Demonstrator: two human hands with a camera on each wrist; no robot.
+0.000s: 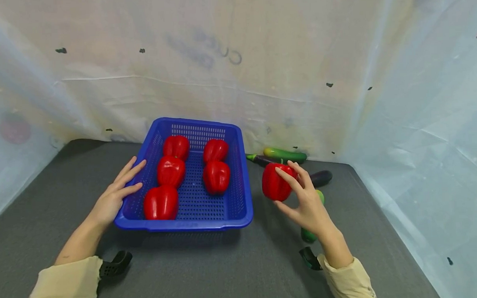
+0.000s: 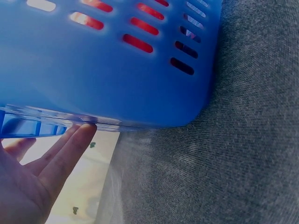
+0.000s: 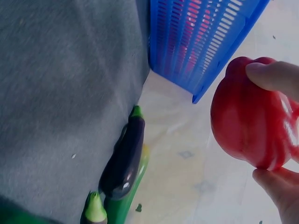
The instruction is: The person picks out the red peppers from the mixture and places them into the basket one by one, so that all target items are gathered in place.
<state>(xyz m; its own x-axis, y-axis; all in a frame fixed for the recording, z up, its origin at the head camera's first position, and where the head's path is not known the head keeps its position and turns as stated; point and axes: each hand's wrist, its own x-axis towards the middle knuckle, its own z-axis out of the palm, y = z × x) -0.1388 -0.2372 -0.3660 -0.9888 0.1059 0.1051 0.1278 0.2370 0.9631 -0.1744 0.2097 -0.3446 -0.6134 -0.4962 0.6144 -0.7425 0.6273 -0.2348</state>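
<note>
My right hand [image 1: 307, 205] pinches a red bell pepper [image 1: 274, 183] between thumb and fingers, to the right of the blue basket [image 1: 246, 210]. In the right wrist view this bell pepper [image 3: 247, 114] is held off the table surface. Several more red bell peppers lie inside the basket in two rows, one of them [image 1: 161, 203] at the near left corner. My left hand [image 1: 112, 199] touches the left side of the basket with extended fingers. In the left wrist view its fingers [image 2: 65, 154] meet the basket's wall [image 2: 117, 88].
Right of the basket lie a dark eggplant [image 3: 124, 158], a second eggplant [image 1: 321, 178] and a green-yellow zucchini [image 1: 286, 155]. A green vegetable [image 1: 307, 235] is partly hidden behind my right hand. Plastic sheeting [image 1: 283, 77] rises behind the grey table [image 1: 211, 272].
</note>
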